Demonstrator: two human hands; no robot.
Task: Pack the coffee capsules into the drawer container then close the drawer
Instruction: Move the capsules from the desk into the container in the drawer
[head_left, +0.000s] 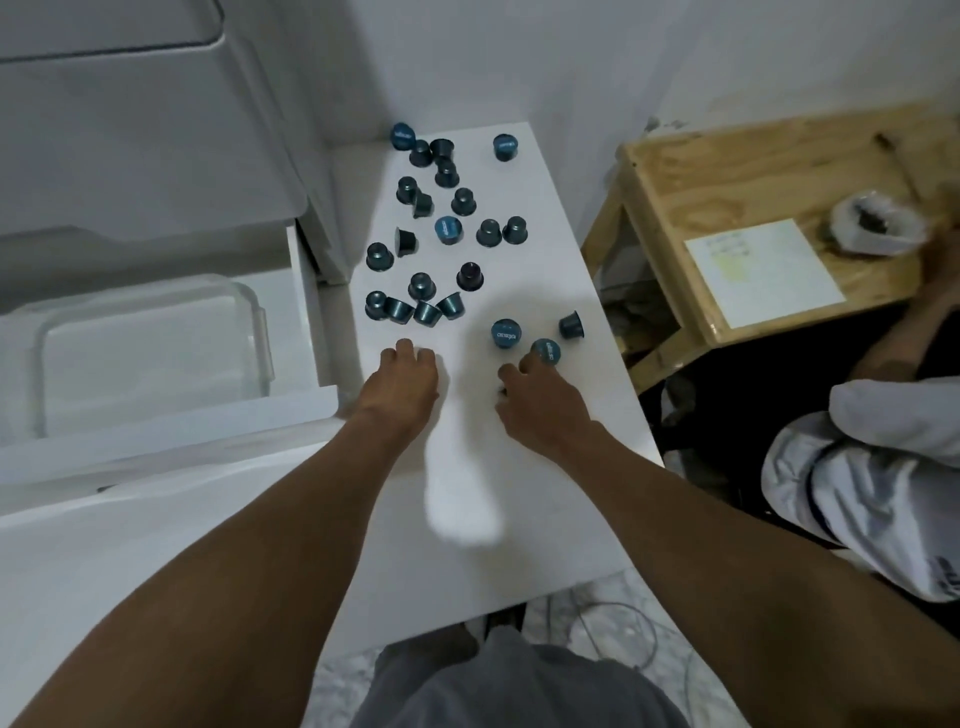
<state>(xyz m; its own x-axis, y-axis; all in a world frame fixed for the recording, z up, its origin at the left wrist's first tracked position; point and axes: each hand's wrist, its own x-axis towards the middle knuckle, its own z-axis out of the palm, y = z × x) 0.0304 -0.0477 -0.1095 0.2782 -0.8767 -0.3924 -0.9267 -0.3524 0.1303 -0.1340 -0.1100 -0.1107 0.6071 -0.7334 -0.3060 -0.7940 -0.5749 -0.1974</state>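
Several dark teal coffee capsules (448, 230) lie scattered over a white table (467, 467). To the left, an open white drawer (306, 312) holds a clear plastic container (156, 343) with nothing visible in it. My left hand (402, 382) rests knuckles-up on the table just below a cluster of capsules (415, 310), fingers curled, holding nothing that I can see. My right hand (537, 402) reaches with its fingertips touching one capsule (545, 352) lying foil-up; another capsule (505, 334) sits right beside it.
A white drawer unit (145, 145) rises at the left behind the open drawer. A wooden stool (779, 171) with a paper sheet (763, 270) and a bag stands at the right. Another person's leg and sleeve (872, 467) are at the right edge.
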